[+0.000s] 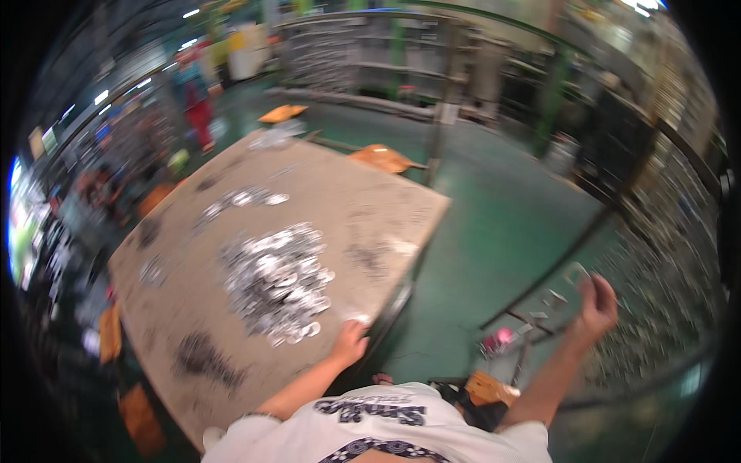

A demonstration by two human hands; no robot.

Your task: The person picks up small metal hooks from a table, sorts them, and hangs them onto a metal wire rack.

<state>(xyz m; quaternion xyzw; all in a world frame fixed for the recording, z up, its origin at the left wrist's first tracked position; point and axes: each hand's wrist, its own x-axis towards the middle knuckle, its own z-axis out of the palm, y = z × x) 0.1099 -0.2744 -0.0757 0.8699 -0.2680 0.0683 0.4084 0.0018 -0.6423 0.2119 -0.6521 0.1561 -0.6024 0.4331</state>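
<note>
Small flat metal piece (576,273) w/ a hole in it sits pinched at the fingertips of the right hand (598,302), raised out to the person's right, well off the bench and over the green floor (494,224). Grip is narrow, closed on that piece; held up and away from the body, prob. to bring it toward the wire rack (671,255) of parts close by on that side.

Left hand (349,343) rests down on the near edge of the bench (363,208), fingers curled; can't tell if anything is under them. It lies just beside the big heap of shiny metal discs (276,279), likely bracing there so the pile stays in easy reach.

Smaller scatter of discs (243,199) lies further back on the bench, apart from the main heap. Dark smudges mark the worn top. Orange seats (384,158) stand past the far edge; shelving beyond is blurred.
</note>
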